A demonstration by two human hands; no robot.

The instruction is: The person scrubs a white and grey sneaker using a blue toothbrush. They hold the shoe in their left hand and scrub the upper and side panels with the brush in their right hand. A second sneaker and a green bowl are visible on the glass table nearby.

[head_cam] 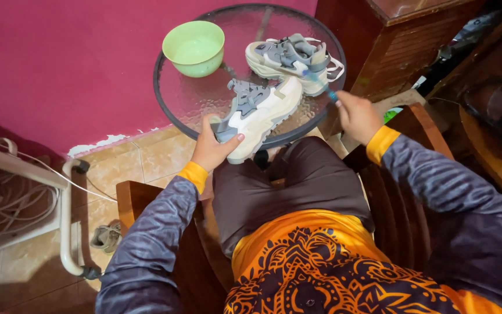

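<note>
My left hand (213, 146) grips the heel of a cream and grey sneaker (260, 113) that lies on its side on the round glass table (181, 102). My right hand (357, 115) holds a blue toothbrush (321, 84), its head near the toe of that sneaker. A second matching sneaker (289, 57) stands upright at the far right of the table. A light green bowl (194, 47) sits at the table's far left.
I sit on a wooden chair (416, 125) with my knees under the table. A magenta wall (59, 64) lies behind. A dark wooden cabinet (396, 40) stands at the right. A white frame with coiled cord (7, 203) is at the left, and a small shoe (107, 235) lies on the tiled floor.
</note>
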